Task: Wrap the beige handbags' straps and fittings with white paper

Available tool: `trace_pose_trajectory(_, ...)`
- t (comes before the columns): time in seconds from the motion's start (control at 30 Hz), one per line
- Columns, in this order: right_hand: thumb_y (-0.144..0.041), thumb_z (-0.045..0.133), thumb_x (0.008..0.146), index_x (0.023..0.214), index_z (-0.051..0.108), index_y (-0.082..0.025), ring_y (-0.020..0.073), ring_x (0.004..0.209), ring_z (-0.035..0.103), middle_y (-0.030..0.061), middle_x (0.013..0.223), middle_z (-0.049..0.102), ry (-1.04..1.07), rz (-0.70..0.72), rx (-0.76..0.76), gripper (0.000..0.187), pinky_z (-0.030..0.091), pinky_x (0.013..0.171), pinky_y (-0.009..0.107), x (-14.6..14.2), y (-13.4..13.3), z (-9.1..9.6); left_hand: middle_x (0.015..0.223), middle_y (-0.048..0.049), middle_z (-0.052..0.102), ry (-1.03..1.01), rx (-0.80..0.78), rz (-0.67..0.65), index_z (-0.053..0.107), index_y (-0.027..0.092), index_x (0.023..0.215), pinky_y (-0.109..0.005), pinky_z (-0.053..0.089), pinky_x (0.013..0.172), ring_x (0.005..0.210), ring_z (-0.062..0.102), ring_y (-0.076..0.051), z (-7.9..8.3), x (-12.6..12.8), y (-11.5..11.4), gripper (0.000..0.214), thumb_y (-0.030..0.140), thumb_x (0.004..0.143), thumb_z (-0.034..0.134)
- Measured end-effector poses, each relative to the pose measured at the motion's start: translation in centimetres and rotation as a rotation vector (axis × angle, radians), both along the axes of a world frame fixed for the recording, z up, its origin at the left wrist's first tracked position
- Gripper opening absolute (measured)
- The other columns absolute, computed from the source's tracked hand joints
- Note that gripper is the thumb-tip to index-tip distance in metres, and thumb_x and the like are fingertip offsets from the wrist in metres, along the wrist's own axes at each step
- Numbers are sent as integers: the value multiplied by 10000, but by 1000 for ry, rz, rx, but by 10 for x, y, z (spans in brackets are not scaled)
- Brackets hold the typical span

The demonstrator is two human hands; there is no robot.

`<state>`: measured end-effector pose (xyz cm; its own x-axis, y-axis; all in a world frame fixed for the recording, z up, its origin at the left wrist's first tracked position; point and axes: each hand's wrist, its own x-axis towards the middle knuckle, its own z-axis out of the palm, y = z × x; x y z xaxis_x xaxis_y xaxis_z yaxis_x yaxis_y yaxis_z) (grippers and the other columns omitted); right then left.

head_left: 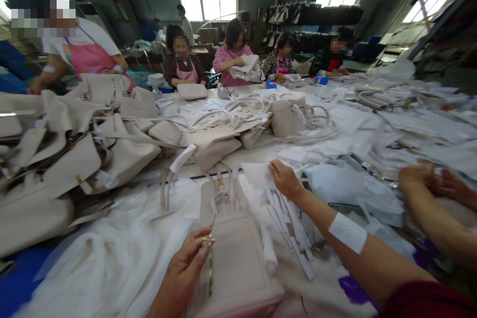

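Note:
A beige handbag lies flat on white wrapping right in front of me. My left hand is at its left edge, closed in a pinch on a small gold metal fitting that hangs on the bag. My right hand reaches across the table beyond the bag. Its fingers are closed on the edge of a white paper sheet. A fan of white paper strips lies under my right forearm, which wears a white band.
A heap of beige bags fills the left of the table, with more bags and loose white paper in the middle. Another person's two hands work at the right edge. Several people sit along the far side.

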<state>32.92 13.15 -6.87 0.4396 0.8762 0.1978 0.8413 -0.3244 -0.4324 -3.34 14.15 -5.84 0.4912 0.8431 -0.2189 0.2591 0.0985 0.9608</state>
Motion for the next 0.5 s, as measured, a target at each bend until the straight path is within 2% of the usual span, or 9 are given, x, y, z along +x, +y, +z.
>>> trace_pose_trajectory(0.07,-340,385,966,1041,656,-182,199,854,636,92,930,712,135,247,80,322,437,802,285,-44,-8,7,1427,-81,469,-3,156,-46,761,246,905,-417,301,1124,1341,394,-300,12,-2,-4,230,417,803,646)
trace_pose_trajectory(0.13,-349,463,937,1009,690,-213,196,884,643,75,968,725,271,479,70,274,439,835,289,-91,-10,11,1514,-72,348,12,277,-119,765,238,912,-456,254,1143,1397,301,-313,21,-3,-8,220,385,818,631)
trace_pose_trajectory(0.2,-375,531,903,1001,708,-222,191,864,648,63,949,732,434,612,65,254,451,834,297,-134,-9,15,1443,-98,438,26,324,-183,766,232,921,-444,298,1116,1336,386,-304,27,-4,-10,215,364,826,625)
trace_pose_trajectory(0.27,-416,564,877,1066,691,-206,180,798,647,54,876,727,677,596,113,310,472,787,299,-167,-9,18,1194,-107,621,19,258,-173,760,224,934,-396,404,1019,1136,549,-264,28,-7,-11,226,363,840,610)
trace_pose_trajectory(0.33,-466,560,867,1147,648,-178,173,758,641,49,844,713,974,507,125,412,487,731,296,-187,-13,17,968,-71,684,-27,119,-91,746,204,962,-352,463,908,953,604,-226,27,-12,-12,256,377,854,592)
trace_pose_trajectory(0.43,-508,599,823,1109,653,-152,174,730,632,51,846,699,1296,479,-54,460,487,665,289,-197,-27,11,919,-58,694,-164,-88,4,721,167,1028,-343,476,863,900,607,-217,21,-22,-13,321,404,859,588)
trace_pose_trajectory(0.5,-490,654,777,994,683,-141,163,674,604,38,798,681,1338,490,-155,412,470,626,278,-199,-35,6,933,-68,688,-213,-137,22,710,158,1064,-353,480,863,910,606,-221,16,-26,-13,351,416,861,586)
